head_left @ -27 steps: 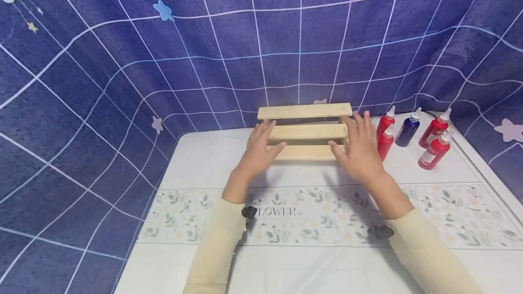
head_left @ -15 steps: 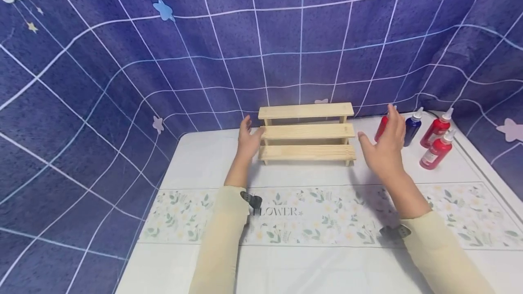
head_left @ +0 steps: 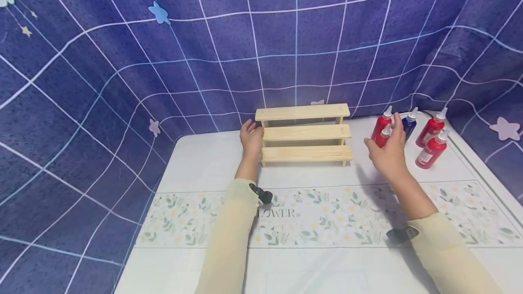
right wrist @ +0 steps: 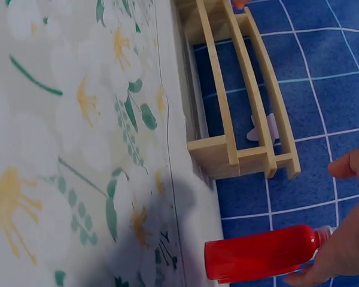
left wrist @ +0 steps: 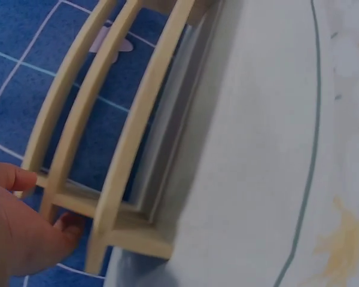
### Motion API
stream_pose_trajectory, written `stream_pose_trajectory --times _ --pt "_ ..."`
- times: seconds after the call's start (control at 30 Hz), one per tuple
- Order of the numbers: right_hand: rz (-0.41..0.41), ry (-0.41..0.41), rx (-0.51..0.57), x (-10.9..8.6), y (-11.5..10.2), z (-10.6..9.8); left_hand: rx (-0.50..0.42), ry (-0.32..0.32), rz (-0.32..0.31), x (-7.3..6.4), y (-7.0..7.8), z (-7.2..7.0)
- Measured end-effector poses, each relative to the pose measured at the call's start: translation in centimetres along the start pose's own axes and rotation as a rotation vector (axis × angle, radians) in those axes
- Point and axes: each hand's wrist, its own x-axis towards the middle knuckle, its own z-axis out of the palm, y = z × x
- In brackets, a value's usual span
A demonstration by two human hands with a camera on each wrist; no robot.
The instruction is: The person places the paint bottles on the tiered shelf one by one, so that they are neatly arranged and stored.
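A pale wooden three-step display rack (head_left: 304, 131) stands against the blue cloth. My left hand (head_left: 252, 142) is at its left end. In the left wrist view, one finger (left wrist: 18, 178) touches the end of the top slat while the hand's other visible tip curls round the side below, so it grips the rack's end. My right hand (head_left: 390, 153) hovers with thumb and fingers spread around the front red bottle (head_left: 382, 138). The right wrist view shows a red squeeze bottle (right wrist: 260, 254) by the hand, its nozzle end partly hidden; I see no firm grip on it.
Behind the right hand stand another red bottle (head_left: 380, 126) and a dark blue bottle (head_left: 409, 124). Two more red bottles, one farther back (head_left: 431, 131) and one nearer (head_left: 431, 152), are to the right. A flower-print band (head_left: 327, 217) crosses the white tabletop; a blue gridded cloth (head_left: 229, 35) hangs behind.
Both hands have come off the rack's front and spread apart. The right hand has moved right to the bottles. The left has returned closer to the rack's left end. The rack stays put.
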Motion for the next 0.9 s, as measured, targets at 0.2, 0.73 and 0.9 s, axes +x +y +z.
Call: stream_pose_trajectory --times 0.2,0.73,0.9 --pt "0.076 -0.054 0.049 0.3 0.6 0.4 -0.111 0.041 0.039 0.7 -1.3 1.0" --pt "0.199 -0.143 0.029 1.8 3.5 0.2 -0.189 0.140 0.150 1.5 -2.9 1.9" --pt "0.187 -0.123 -0.007 1.8 3.6 0.0 -0.143 0.134 0.181 1.2 -2.8 2.0"
